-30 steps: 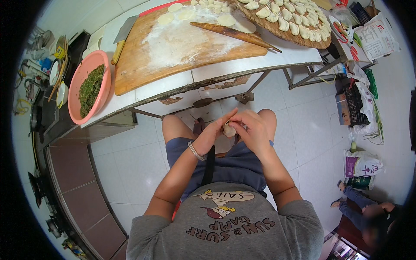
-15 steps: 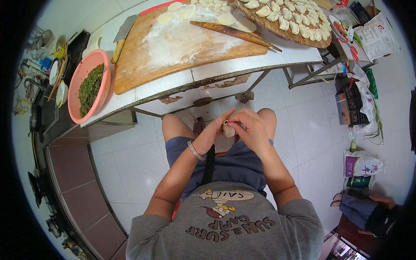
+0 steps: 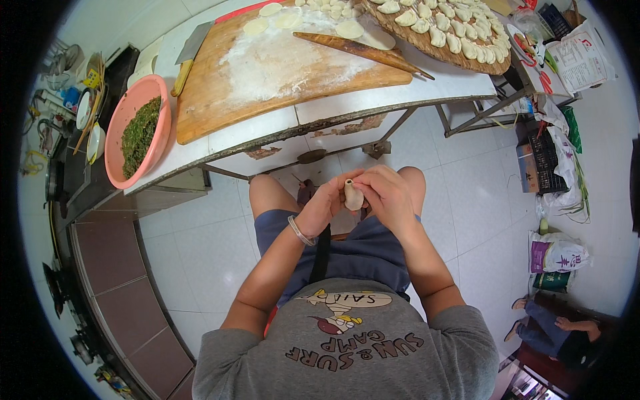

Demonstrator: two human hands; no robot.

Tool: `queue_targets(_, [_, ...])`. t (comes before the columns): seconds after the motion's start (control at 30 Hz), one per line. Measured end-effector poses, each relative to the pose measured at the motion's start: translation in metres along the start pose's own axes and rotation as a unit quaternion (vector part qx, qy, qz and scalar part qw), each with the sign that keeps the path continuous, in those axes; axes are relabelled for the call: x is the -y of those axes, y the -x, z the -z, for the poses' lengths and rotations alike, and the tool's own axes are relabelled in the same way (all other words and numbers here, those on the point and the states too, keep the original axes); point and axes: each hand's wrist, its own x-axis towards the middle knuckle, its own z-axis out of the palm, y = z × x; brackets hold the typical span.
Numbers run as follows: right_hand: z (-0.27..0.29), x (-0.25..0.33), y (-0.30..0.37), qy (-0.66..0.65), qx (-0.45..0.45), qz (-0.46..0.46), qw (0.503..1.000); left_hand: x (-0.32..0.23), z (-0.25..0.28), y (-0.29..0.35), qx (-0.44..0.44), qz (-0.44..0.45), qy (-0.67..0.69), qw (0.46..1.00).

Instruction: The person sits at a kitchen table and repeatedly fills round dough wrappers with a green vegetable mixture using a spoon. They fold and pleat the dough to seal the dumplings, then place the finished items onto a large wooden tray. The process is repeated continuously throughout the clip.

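Observation:
Above my lap, a dumpling (image 3: 353,198) sits between my two hands, its wrapper nearly closed with a small dark opening at the top. My left hand (image 3: 325,200) cups its left side. With thumb and fingertips, my right hand (image 3: 384,195) pinches the wrapper's edge from the right. On the table ahead lies a floured wooden board (image 3: 200,107) with a tapered rolling pin (image 3: 353,48), flat round wrappers (image 3: 288,19) and small dough pieces (image 3: 333,8). A pink basin (image 3: 165,123) of chopped green filling (image 3: 140,139) stands at the table's left corner.
A cleaver (image 3: 191,50) lies along the board's left edge. At the far right, a round wooden tray (image 3: 400,33) bears rows of finished dumplings (image 3: 460,30). A black crate (image 3: 548,160) and bags (image 3: 557,253) line the right wall. Another person (image 3: 550,327) sits at lower right.
The dumpling has tipped more upright between my hands, and its small opening now faces upward. My hands stay almost in place. The other person at lower right has shifted their legs and arm.

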Motion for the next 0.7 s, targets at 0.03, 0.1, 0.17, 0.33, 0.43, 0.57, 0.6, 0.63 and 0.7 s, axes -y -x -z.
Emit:
queue_targets(0.03, [0.000,0.000,0.000,-0.002,-0.005,0.005,1.000,0.000,0.001,0.000,0.001,0.001,0.001,1.000])
queue_targets(0.1, [0.000,0.001,-0.002,0.005,-0.021,0.012,1.000,-0.001,0.001,0.000,0.002,0.002,0.003,1.000])
queue_targets(0.17, [0.002,0.003,-0.004,0.007,-0.020,0.017,1.000,-0.001,0.000,0.000,-0.008,0.003,0.005,1.000])
queue_targets(0.33, [0.006,0.004,-0.008,-0.005,0.008,0.025,1.000,0.002,-0.001,-0.001,-0.017,0.002,-0.015,1.000])
queue_targets(0.43, [0.007,0.000,-0.007,0.005,0.026,0.055,0.998,0.000,-0.004,0.000,-0.028,0.008,-0.013,1.000])
queue_targets(0.57, [0.008,0.000,-0.007,0.004,0.053,0.050,0.997,-0.002,-0.009,0.000,-0.045,0.016,-0.010,0.999])
queue_targets(0.6, [0.008,0.000,-0.007,0.006,0.055,0.050,0.997,-0.002,-0.010,0.000,-0.050,0.018,-0.013,0.999])
queue_targets(0.63, [0.008,0.000,-0.008,0.008,0.057,0.050,0.997,-0.001,-0.009,0.000,-0.042,0.015,-0.016,0.999])
queue_targets(0.7, [0.007,0.005,-0.010,0.016,0.041,0.033,0.998,0.003,-0.003,-0.001,-0.028,0.009,-0.021,0.999])
